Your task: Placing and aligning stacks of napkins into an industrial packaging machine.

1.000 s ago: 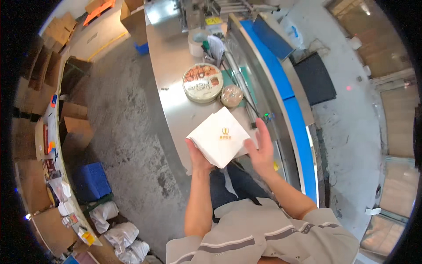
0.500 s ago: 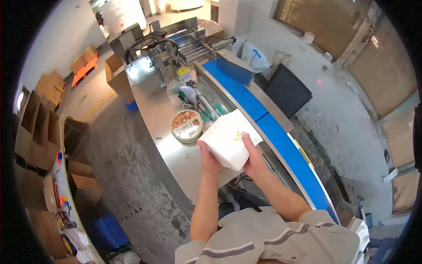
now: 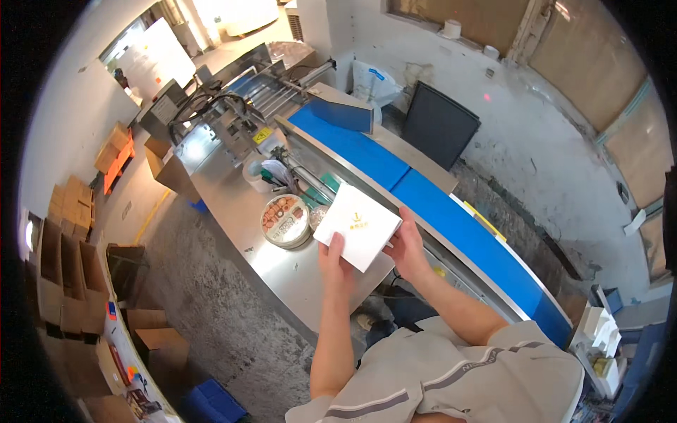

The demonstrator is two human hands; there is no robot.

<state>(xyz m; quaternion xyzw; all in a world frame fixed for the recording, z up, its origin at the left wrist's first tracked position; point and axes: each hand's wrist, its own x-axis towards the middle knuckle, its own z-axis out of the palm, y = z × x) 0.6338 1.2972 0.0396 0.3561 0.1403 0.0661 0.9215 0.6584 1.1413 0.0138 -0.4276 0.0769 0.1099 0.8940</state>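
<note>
A white square box (image 3: 361, 224) with a small gold mark on its top face is held in front of me over the steel table. My left hand (image 3: 336, 266) grips its lower left edge, thumb on top and the other fingers hidden beneath. Closed at the box's right corner is my right hand (image 3: 407, 245), its fingers along the side. A round tin (image 3: 285, 221) with a picture on its lid stands just left of the box. Between tin and box sits a small clear item (image 3: 319, 216) that I cannot make out.
A blue conveyor belt (image 3: 423, 195) runs along the right of the steel table (image 3: 233, 211). Metal machinery (image 3: 229, 130) and a tub with tools (image 3: 259, 173) stand farther back. A black panel (image 3: 441, 125) leans beyond the belt. Cardboard boxes (image 3: 161, 349) line the left.
The box has turned so its marked face lies flatter toward me. My left thumb has moved onto that face, and my right hand has shifted to the right side. The view has swung slightly.
</note>
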